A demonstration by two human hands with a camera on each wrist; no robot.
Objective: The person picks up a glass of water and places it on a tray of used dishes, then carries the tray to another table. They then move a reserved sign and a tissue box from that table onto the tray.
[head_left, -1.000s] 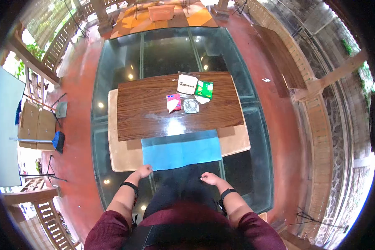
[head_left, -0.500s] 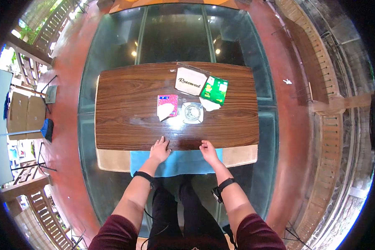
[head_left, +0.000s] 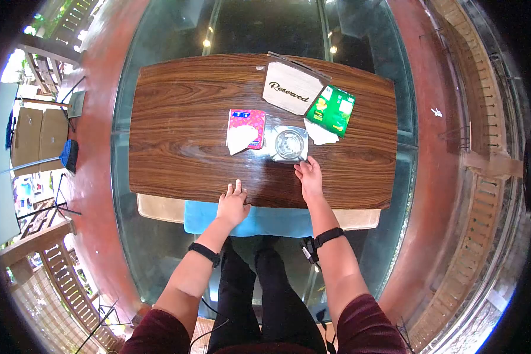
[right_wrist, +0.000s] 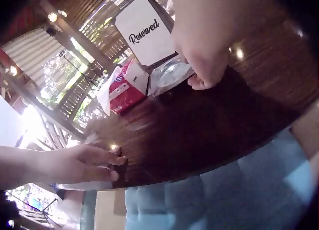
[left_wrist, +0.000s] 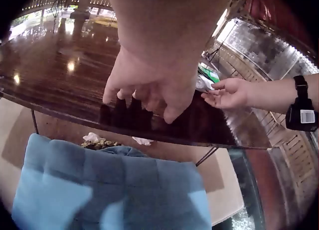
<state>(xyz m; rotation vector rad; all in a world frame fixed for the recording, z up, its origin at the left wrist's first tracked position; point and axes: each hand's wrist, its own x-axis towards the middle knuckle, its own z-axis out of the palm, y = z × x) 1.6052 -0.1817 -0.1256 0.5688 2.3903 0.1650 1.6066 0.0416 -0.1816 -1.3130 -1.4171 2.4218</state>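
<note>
A clear glass ashtray (head_left: 289,143) sits on the brown wooden table (head_left: 177,135). My right hand (head_left: 310,178) is at its near right corner, thumb and fingers bent around the edge; the right wrist view shows the curled fingers against the glass (right_wrist: 169,73). My left hand (head_left: 234,203) rests palm down near the table's front edge, fingers spread and holding nothing. Left of the ashtray lies a pink tissue pack (head_left: 255,121) with a white tissue pulled out. Behind it, a green tissue pack (head_left: 333,112) lies beside a "Reserved" sign (head_left: 289,88).
A blue padded seat (head_left: 248,221) stands against the table's front, over a beige rug (head_left: 159,209). Glass floor panels (head_left: 265,26) surround the table. To the left are a blue broom (head_left: 69,154), cardboard (head_left: 29,135) and tripod stands.
I have leaned in over the table. The right hand has moved forward from the front edge to the ashtray's corner. My left hand, earlier below the table edge, now rests on the tabletop.
</note>
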